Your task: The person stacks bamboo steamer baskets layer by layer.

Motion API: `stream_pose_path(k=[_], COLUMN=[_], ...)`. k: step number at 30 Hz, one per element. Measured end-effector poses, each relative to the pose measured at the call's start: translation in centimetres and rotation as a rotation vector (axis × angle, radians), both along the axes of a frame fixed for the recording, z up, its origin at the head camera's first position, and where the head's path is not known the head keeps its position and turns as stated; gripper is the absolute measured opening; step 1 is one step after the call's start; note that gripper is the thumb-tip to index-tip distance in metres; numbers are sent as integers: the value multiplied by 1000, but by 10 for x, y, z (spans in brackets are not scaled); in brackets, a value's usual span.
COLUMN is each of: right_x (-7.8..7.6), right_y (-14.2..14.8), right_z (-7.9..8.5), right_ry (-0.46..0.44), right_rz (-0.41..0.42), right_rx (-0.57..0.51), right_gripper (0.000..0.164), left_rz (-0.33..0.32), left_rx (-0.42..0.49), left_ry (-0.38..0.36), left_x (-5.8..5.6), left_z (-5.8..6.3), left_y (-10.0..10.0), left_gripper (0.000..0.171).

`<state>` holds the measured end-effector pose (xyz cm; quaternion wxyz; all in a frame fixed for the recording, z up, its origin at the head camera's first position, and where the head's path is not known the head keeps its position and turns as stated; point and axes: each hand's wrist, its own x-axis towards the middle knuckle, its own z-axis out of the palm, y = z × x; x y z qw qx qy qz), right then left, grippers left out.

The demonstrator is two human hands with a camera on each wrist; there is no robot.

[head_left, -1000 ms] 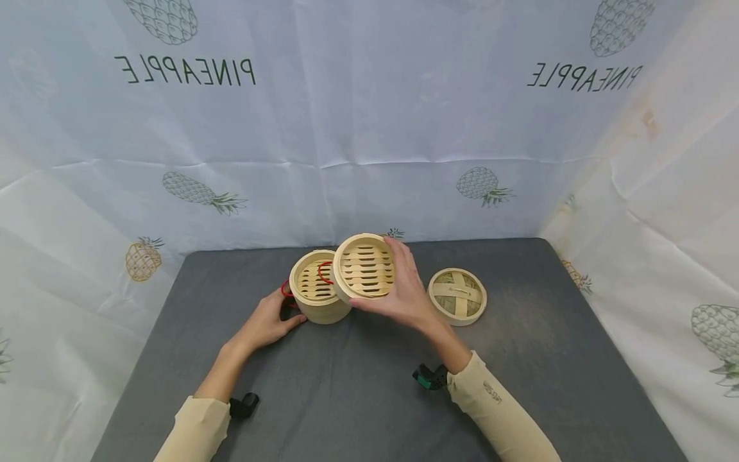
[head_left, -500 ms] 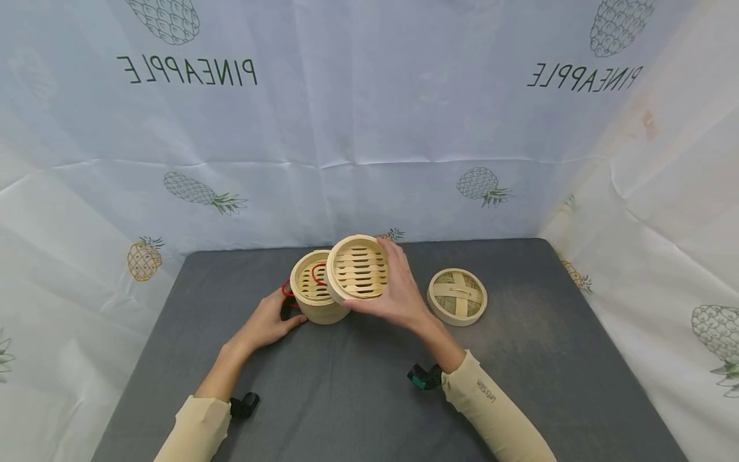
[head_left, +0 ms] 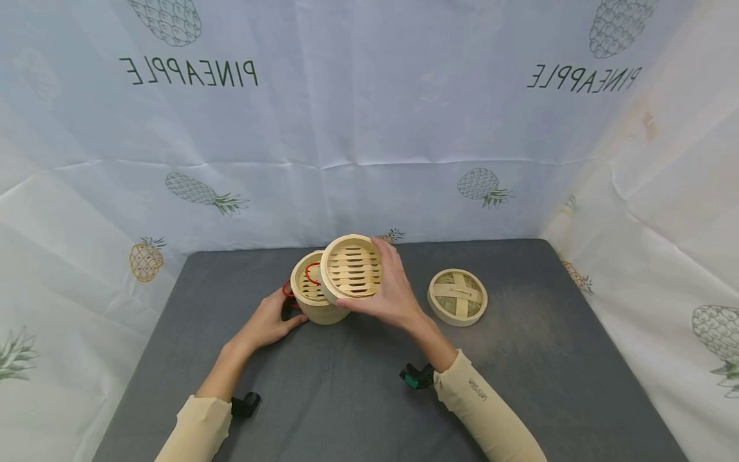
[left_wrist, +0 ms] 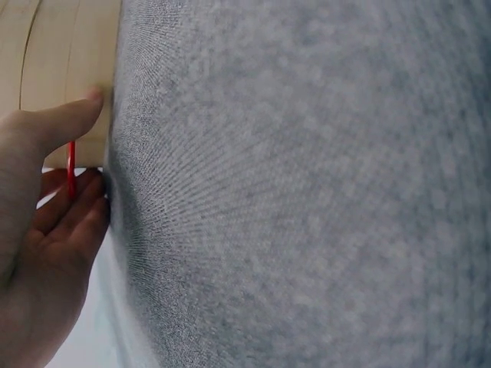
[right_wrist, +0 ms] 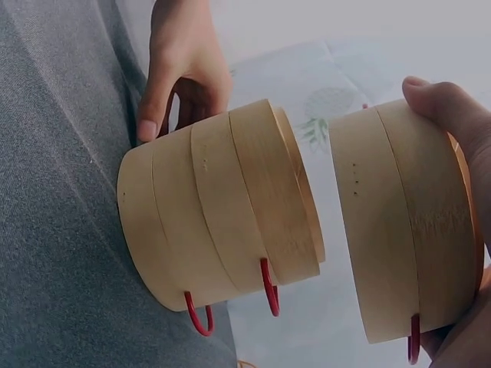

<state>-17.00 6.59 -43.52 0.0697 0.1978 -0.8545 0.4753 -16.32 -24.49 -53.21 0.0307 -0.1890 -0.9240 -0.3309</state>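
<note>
My right hand (head_left: 398,295) grips a round bamboo steamer basket (head_left: 351,266) by its right side, thumb at the near rim and fingers at the far rim. Its slatted floor faces the head camera, and a red loop hangs on its wall. Below and slightly left stands a stack of bamboo steamer baskets (head_left: 323,313), partly hidden by the held one. A visible gap separates the held basket from the stack's top rim (right_wrist: 301,184) in the right wrist view. My left hand (head_left: 268,323) holds the stack's lower left side, thumb (left_wrist: 73,121) on the wall and fingers beside a red loop.
A woven bamboo steamer lid (head_left: 458,296) lies on the dark grey cloth-covered table (head_left: 548,372), right of the right hand. Pale curtains (head_left: 369,115) printed with pineapples enclose the back and sides. Black cameras sit on both wrists.
My right hand has carried the held basket a little to the left, so it now overlaps more of the stack. The left hand and the lid stay in place.
</note>
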Motion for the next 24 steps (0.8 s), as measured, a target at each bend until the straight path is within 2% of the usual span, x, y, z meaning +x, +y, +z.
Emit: stream_pose_path(k=[6,7,8,16,24], right_x=[0,-1,-1,-3,-4], right_y=[-3,-3,-4,-10,-14], right_z=[0,0,0,4,6], right_ry=[-5,-4,-2,25,21], right_rz=[-3,-3,-4,4,14], right_rx=[5,6,8,15,32], right_gripper=[130,130,130,130,131], left_rz=[-9,-1,3,5,5], left_rx=[12,8,-1,2,0], left_ry=[30,13,6,14,-19], left_x=[0,3,4,4,4], left_z=[-2,5,6,7,8], left_y=[-1,1,2,3,2], left_gripper=[75,75,75,75,76])
